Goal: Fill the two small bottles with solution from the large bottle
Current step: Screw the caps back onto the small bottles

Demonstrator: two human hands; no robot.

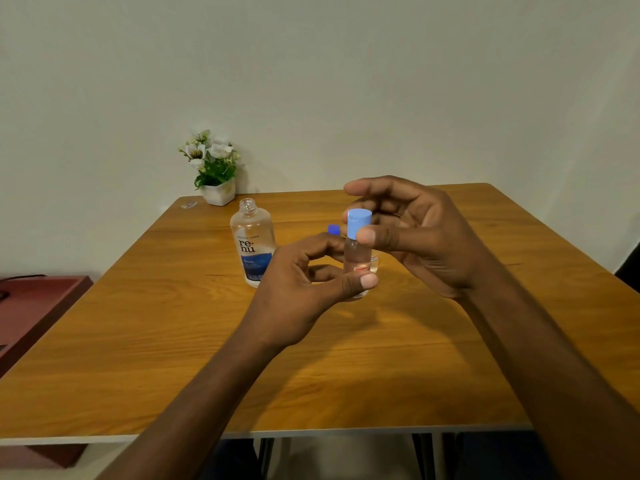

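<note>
Left grip (304,282) holds the small bottle (356,259) upright; right grip (426,237) pinches its blue cap (359,221). The large bottle (252,244) stands uncapped.

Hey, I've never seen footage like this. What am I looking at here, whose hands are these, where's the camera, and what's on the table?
No machine here: a person works with bare hands, filmed by a camera worn on the head, looking down. On the wooden table stand an uncapped large bottle and a flower pot. The left hand holds a small bottle; the right hand pinches its light blue cap. A dark blue cap peeks out behind the fingers; what it sits on is hidden.
</note>
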